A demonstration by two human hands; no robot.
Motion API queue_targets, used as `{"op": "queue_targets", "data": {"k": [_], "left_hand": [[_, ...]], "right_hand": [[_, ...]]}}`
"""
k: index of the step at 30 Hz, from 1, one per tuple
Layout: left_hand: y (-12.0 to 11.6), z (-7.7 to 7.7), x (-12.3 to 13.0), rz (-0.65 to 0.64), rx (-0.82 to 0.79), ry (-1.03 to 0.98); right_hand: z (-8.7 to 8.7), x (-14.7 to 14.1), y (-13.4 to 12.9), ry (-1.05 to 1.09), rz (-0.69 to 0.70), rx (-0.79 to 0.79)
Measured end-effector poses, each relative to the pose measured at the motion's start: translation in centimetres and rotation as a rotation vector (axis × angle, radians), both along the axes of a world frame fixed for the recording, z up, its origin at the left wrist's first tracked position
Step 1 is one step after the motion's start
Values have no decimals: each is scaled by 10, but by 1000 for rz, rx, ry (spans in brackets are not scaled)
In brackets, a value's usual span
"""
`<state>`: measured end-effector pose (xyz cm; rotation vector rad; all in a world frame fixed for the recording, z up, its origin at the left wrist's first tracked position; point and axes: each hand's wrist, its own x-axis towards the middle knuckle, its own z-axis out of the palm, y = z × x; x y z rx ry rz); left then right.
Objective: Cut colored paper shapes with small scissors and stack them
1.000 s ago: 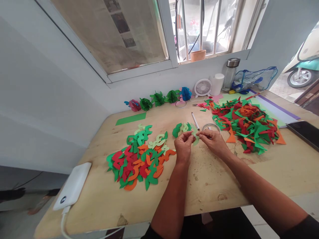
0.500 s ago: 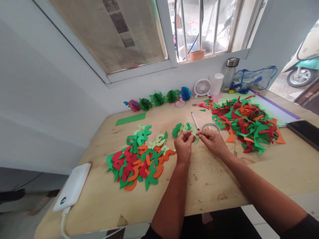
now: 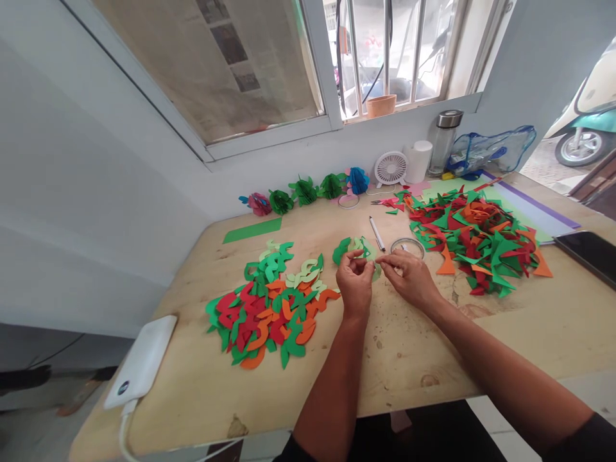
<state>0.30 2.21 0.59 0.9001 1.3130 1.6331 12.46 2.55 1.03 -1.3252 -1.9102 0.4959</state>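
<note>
My left hand (image 3: 355, 279) is closed in a pinch above the middle of the table. Just to its right, my right hand (image 3: 407, 273) pinches too, its fingertips nearly meeting the left ones. Whatever lies between the fingertips is too small to make out. Partly hidden behind my hands are dark green (image 3: 341, 249) and pale green paper pieces (image 3: 369, 250). Beyond my right hand lie a ring-shaped roll (image 3: 393, 246), which looks like tape, and a white pen (image 3: 376, 233).
Left lies a pile of curved paper cutouts (image 3: 269, 308); right, a heap of paper scraps (image 3: 481, 237). Folded-paper figures (image 3: 305, 190), a small fan (image 3: 391, 169) and a glass bottle (image 3: 443, 144) line the wall. A power bank (image 3: 142, 359) and a phone (image 3: 587, 253) sit at the edges.
My right hand has shifted slightly left, its fingertips closer to my left hand. Both hands stay pinched, and the paper piles look unchanged.
</note>
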Motion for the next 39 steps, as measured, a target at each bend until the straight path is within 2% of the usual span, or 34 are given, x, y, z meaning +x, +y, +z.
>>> {"op": "queue_targets", "data": {"k": [10,20,27,36,39], "left_hand": [[-4,6,2,-16,24,59],[0,0,2,-77,-8,-110],[0,0,3,-93,-25,-190],[0,-1,4,-93,-47,-180],[0,0,4,-136,-52,-216]], "right_hand": [[2,0,-1,-34,-45,38],[2,5,4,51,-136,11],[2,7,7,263,-22,-159],[-1,8,9,334,26,-231],[0,9,9,348,20,-234]]}}
